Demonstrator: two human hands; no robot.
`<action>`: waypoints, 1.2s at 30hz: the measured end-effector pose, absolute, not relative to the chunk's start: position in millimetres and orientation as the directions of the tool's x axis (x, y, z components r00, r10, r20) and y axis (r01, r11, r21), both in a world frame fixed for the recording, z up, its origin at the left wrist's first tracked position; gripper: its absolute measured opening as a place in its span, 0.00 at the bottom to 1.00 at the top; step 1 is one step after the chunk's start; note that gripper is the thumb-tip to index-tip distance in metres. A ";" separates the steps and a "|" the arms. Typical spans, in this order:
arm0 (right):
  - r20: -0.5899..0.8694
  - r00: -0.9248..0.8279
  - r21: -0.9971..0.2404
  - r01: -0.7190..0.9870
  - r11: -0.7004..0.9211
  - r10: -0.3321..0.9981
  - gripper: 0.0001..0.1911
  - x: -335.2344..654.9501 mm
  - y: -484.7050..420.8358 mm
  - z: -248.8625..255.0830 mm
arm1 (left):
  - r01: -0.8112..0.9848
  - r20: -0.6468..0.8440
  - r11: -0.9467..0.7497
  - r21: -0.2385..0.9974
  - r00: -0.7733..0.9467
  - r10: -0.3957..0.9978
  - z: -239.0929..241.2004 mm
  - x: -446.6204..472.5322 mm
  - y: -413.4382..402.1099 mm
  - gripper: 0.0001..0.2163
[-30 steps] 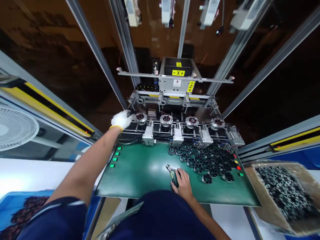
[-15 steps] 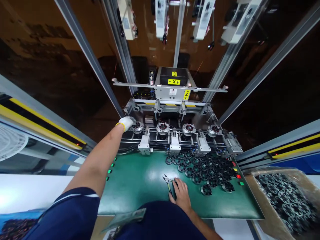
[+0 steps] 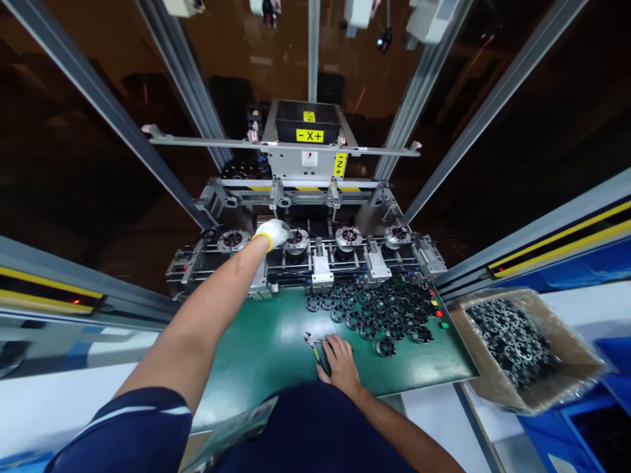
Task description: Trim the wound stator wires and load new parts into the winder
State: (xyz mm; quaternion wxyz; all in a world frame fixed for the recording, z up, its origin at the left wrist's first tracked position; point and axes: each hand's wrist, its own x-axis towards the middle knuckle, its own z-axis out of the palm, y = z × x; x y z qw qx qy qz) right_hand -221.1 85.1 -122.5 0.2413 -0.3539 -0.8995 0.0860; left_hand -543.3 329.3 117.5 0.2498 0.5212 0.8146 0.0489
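My left hand (image 3: 273, 232), in a white glove with a yellow cuff, is at the second round fixture from the left. Its fingertips reach the left side of the ring-shaped motor part (image 3: 297, 238) there; blur hides whether they grip anything. Bare, my right hand (image 3: 341, 360) rests low on the green tabletop, its fingers curled over the handles of a pair of cutting pliers (image 3: 315, 351). The pliers' jaws point away from me and stand apart. Similar parts sit in the left fixture (image 3: 233, 240), the third fixture (image 3: 348, 236) and the right fixture (image 3: 397, 236).
Many black ring parts (image 3: 367, 315) crowd the right of the green tabletop (image 3: 266, 335). A plastic-lined carton (image 3: 557, 328) of rings stands beyond its right edge. Metal posts frame both sides, and a crossbar (image 3: 207, 142) spans above the fixtures. Coloured buttons (image 3: 440, 314) line the table's right edge.
My left hand has moved right from the leftmost fixture to the second one. The view has shifted to the right. My right hand and the pliers keep their place on the table.
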 end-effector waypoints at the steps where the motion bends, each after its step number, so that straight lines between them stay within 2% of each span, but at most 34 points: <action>1: 0.371 -0.632 -0.332 0.594 0.733 0.680 0.28 -221.5 85.1 -122.4 | 0.820 -0.353 0.460 0.341 -0.341 0.871 117.1 -542.6 330.2 0.14; 8: 0.349 -0.622 -0.377 0.592 0.712 0.701 0.29 -223.6 84.5 -121.3 | 0.822 -0.199 0.439 0.362 -0.392 0.898 121.3 -515.9 311.3 0.15; 12: 0.338 -0.614 -0.397 0.594 0.700 0.713 0.31 -226.0 83.2 -123.6 | 0.883 -0.064 0.310 0.353 -0.308 0.949 132.7 -471.2 311.0 0.18; 16: 0.337 -0.608 -0.411 0.591 0.694 0.718 0.32 -228.7 83.4 -130.0 | 0.894 -0.147 0.232 0.384 -0.189 0.971 133.4 -423.0 344.5 0.18; 20: 0.338 -0.610 -0.425 0.581 0.695 0.717 0.33 -230.7 84.7 -135.4 | 0.848 -0.275 0.307 0.431 -0.200 0.940 119.4 -397.8 377.9 0.16; 24: 0.323 -0.612 -0.446 0.574 0.686 0.722 0.34 -232.0 85.8 -136.5 | 0.788 -0.301 0.369 0.492 -0.244 0.922 106.5 -392.1 387.3 0.15; 31: 0.274 -0.624 -0.491 0.564 0.664 0.732 0.35 -236.8 86.1 -136.4 | 0.776 -0.192 0.349 0.526 -0.291 0.937 113.6 -378.4 367.7 0.16; 34: 0.252 -0.632 -0.495 0.567 0.659 0.733 0.35 -238.2 86.8 -134.1 | 0.811 -0.082 0.257 0.525 -0.252 0.964 120.6 -356.1 356.5 0.16; 36: 0.240 -0.640 -0.489 0.570 0.661 0.730 0.36 -238.1 87.8 -131.6 | 0.835 -0.030 0.152 0.529 -0.160 0.987 123.9 -332.9 359.9 0.17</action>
